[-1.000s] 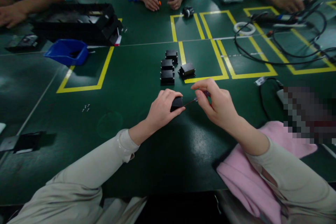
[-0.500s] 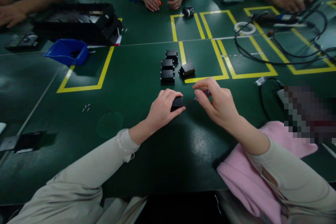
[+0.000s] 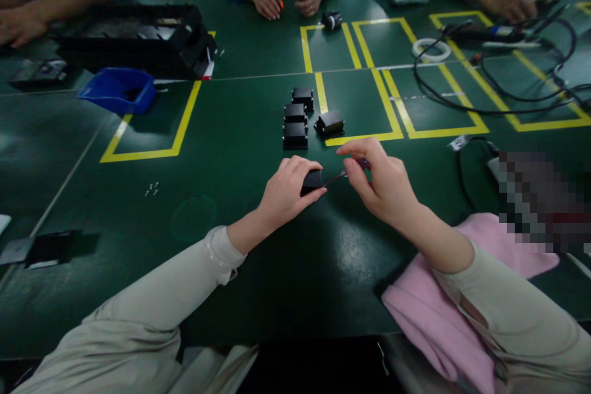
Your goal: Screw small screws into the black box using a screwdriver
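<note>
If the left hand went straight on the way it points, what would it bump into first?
The left hand would likely meet the screwdriver-like tool first; its thin shaft reaches toward the black box in that hand. The right hand lies just beyond. Depth is unclear.

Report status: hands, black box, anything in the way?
Left hand gripping black box. Right hand holding screwdriver, tip at box's right edge. Four similar boxes just beyond, seemingly not in the way.
</note>
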`<state>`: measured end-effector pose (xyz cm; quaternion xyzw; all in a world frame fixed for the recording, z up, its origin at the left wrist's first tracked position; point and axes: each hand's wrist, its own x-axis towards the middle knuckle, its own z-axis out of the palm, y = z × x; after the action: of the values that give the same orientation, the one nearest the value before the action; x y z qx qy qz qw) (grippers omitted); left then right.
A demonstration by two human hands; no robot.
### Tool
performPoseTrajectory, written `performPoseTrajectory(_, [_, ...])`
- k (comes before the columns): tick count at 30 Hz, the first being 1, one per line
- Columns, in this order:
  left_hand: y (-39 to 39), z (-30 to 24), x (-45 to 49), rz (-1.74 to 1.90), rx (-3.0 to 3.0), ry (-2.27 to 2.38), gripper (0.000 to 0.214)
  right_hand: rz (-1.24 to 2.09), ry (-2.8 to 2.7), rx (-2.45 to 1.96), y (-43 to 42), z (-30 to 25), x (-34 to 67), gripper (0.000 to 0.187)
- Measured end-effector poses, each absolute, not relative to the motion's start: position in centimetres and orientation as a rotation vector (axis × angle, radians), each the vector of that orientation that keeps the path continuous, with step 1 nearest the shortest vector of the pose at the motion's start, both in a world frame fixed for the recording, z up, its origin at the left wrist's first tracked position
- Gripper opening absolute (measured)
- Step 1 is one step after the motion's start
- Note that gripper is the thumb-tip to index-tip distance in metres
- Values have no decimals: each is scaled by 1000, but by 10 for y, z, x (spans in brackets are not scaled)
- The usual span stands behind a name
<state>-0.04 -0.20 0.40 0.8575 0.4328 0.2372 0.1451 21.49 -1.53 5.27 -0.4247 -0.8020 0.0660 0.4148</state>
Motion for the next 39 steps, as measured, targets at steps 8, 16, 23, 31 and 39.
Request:
performPoseTrajectory(8, [-2,4,0,673,2457,1260,36,172,-2012,-1147,-15,53,216,16])
performPoseTrajectory(16, [-2,5,-1,673,2466,1252,37,145,-2033,-1118,-14,54,217,17])
performPoseTrajectory(23, [-2,4,0,670,2469,1266,36,153,-2037,-1119,-15,55,217,17])
performPoseTrajectory(31, [-2,4,0,669,2467,1262,38,127,-2010,-1135,-15,54,216,20])
performPoseTrajectory(39, [-2,5,-1,663,2460,1261,37,152,-1996,-1131,-13,51,216,13])
